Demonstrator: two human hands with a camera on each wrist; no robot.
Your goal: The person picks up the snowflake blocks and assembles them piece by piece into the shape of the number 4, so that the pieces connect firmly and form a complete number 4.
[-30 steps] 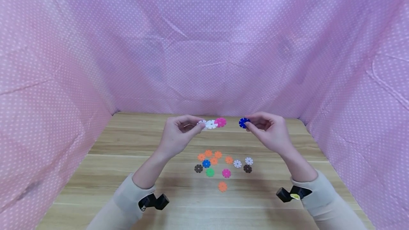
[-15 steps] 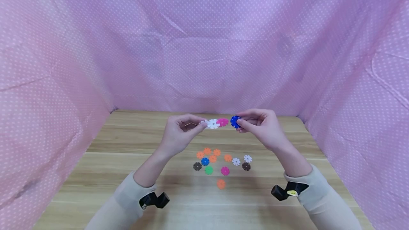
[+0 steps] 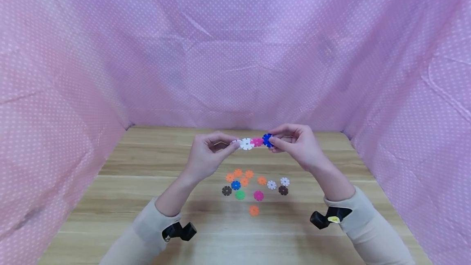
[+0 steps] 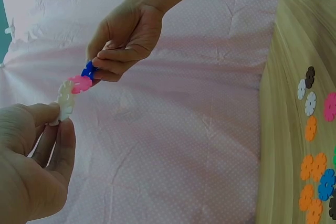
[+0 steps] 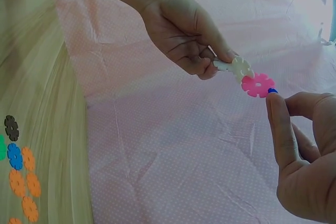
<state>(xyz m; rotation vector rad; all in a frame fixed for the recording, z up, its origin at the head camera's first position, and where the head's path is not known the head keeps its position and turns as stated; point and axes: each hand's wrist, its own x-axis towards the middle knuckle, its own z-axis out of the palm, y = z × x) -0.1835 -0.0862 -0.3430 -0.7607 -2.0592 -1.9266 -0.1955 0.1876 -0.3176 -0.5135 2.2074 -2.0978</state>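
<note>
My left hand (image 3: 207, 154) pinches the left end of a short chain of notched plastic discs, held up above the table. In the chain, a white disc (image 3: 247, 144) overlaps a pink disc (image 3: 256, 142); another white disc is partly hidden by my left fingertips. Between thumb and fingers, my right hand (image 3: 299, 146) pinches a dark blue disc (image 3: 268, 140). Its edge meets the right edge of the pink disc, as the left wrist view also shows with the blue disc (image 4: 88, 70) against the pink disc (image 4: 80, 84). Whether their notches interlock I cannot tell.
Loose discs lie on the wooden table (image 3: 147, 183) below the hands: several orange discs (image 3: 254, 210), a blue disc (image 3: 236, 185), a green disc (image 3: 240, 194), a pink disc (image 3: 259, 196), white discs (image 3: 271, 185) and dark brown discs (image 3: 226, 191). Pink dotted cloth (image 3: 235, 72) surrounds the table.
My right hand has moved left with the dark blue disc, from apart to touching the pink disc. The left hand has barely shifted and still holds the chain.
</note>
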